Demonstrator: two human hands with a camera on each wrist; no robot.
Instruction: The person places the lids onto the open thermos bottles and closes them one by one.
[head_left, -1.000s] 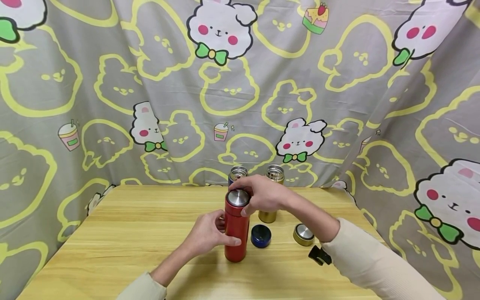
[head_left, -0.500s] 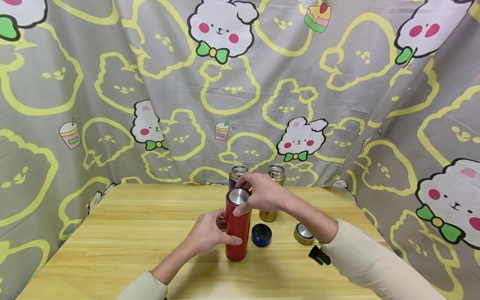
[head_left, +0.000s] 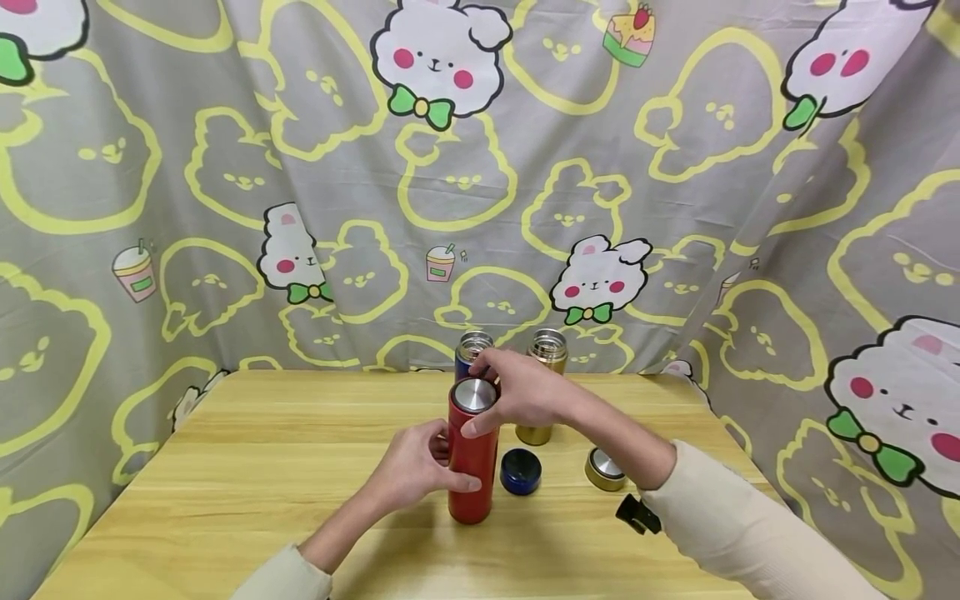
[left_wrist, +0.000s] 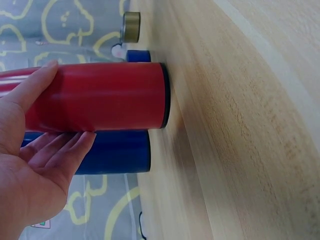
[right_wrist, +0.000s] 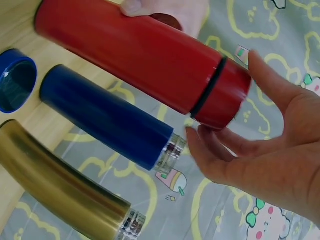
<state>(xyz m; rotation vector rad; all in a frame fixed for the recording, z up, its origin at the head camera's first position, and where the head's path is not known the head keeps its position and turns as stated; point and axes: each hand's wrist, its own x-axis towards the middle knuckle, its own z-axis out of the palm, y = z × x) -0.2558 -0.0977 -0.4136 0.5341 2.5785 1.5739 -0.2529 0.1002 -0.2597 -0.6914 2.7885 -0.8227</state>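
- Left hand [head_left: 411, 477]: unmoved, holding the red vacuum flask [head_left: 471, 475] at lower centre of the frame, thumb in front, fingers behind.
- Flask's red lid [right_wrist: 234, 97]: appears seated on the body.
- Right hand [head_left: 528, 390]: holds the lid between thumb and fingers; the thumb has moved left across its near side, which suggests turning or regripping.
- Long axis: nearly vertical, steel-topped end up, base down at the table [head_left: 300, 450].
- Behind, left to right: 1 blue flask [head_left: 462, 362], 1 gold flask [head_left: 534, 433], both upright, mouths uncovered.
- Lower right: blue lid [head_left: 521, 472], then gold lid [head_left: 604, 472].
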